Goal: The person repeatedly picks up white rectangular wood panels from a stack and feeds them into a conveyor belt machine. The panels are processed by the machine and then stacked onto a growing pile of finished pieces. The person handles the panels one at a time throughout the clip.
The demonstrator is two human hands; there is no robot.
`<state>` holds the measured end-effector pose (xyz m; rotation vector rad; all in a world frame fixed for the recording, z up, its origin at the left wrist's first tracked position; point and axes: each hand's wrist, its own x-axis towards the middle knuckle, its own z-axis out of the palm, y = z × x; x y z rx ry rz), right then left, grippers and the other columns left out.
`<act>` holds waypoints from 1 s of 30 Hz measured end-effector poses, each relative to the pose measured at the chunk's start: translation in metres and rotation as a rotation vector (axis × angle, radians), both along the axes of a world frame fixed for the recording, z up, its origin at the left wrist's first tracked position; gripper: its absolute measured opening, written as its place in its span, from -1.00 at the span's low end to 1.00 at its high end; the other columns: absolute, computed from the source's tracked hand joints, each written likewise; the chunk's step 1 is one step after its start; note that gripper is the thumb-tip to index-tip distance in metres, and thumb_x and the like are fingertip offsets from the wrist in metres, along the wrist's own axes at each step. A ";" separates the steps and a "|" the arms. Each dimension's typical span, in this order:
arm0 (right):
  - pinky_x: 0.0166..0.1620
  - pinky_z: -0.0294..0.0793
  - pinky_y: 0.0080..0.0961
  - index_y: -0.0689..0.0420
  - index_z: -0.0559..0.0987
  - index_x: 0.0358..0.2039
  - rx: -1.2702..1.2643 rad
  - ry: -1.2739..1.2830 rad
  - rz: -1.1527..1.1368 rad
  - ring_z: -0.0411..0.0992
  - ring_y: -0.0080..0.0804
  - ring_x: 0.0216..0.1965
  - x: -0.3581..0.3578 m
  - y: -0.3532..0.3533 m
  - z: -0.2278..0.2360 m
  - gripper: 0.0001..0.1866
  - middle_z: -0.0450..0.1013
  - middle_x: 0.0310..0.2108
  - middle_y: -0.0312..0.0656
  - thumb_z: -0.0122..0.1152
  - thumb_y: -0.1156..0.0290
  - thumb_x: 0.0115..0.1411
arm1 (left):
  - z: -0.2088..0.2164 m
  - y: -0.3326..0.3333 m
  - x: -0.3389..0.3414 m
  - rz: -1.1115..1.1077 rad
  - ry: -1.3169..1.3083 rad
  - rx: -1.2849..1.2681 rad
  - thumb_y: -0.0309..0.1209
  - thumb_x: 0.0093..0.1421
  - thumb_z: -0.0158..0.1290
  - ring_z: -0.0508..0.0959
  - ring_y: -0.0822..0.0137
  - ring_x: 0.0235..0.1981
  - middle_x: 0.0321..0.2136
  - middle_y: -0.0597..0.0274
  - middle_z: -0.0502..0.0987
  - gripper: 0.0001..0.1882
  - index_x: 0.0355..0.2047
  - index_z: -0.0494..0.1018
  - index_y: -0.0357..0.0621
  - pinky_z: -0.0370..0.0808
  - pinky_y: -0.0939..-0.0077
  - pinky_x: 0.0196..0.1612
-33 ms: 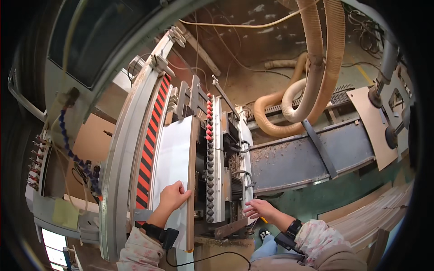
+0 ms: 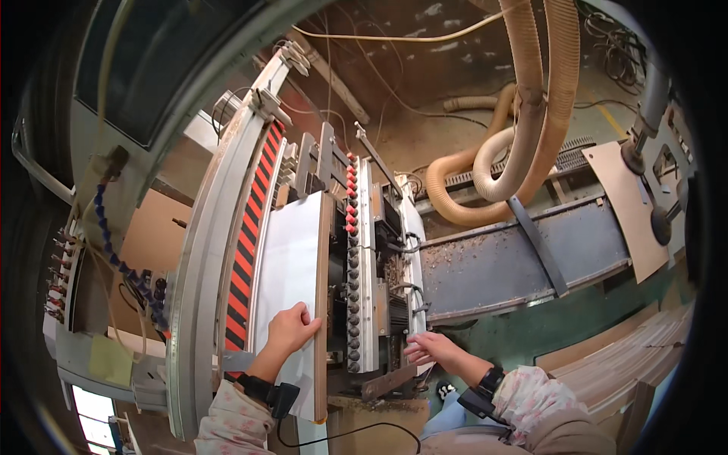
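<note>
on white panel (image 2: 292,258) edge, left hand (image 2: 292,331), right hand (image 2: 426,349) clear beside machine (image 2: 371,265)

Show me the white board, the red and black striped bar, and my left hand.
white board (image 2: 292,258), head view, middle of its flat face
striped bar (image 2: 252,227), head view, middle of the stripes
left hand (image 2: 292,327), head view, back of the hand

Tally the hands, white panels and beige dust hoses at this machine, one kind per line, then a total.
Hands: 2, the left hand resting on the panel and the right hand at the machine's lower edge
White panels: 1, the white panel
Beige dust hoses: 2, one beige hose and another
Total: 5
</note>
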<state>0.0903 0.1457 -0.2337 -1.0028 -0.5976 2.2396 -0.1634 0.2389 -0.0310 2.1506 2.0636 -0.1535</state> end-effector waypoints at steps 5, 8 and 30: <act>-0.30 0.41 -0.61 0.15 0.35 -0.09 0.081 0.051 0.078 0.42 -0.54 -0.36 -0.058 0.034 0.017 -0.55 0.44 -0.22 -0.19 -0.12 0.05 0.20 | 0.005 0.013 -0.004 -0.066 -0.076 -0.019 -0.17 -0.13 0.08 0.43 0.17 -0.67 -0.77 0.20 0.39 -0.69 -0.68 0.30 -0.13 0.35 0.35 -0.56; -0.32 0.42 -0.63 0.16 0.36 -0.11 0.162 0.108 0.135 0.42 -0.54 -0.36 -0.085 0.054 0.033 -0.55 0.43 -0.24 -0.18 -0.10 0.05 0.19 | 0.021 0.010 -0.009 -0.073 -0.119 0.043 -0.28 -0.14 0.09 0.38 0.27 -0.73 -0.79 0.24 0.35 -0.72 -0.70 0.26 -0.16 0.32 0.43 -0.61; -0.43 0.34 -0.54 0.22 0.46 -0.26 0.340 0.038 -0.455 0.35 -0.50 -0.48 -0.105 0.047 0.071 -0.57 0.40 -0.50 -0.26 0.18 0.18 -0.07 | 0.048 0.015 -0.041 0.079 -0.535 -0.037 -0.55 -0.20 0.03 0.24 0.56 -0.86 -0.88 0.41 0.17 -0.73 -0.77 0.11 -0.14 0.16 0.66 -0.80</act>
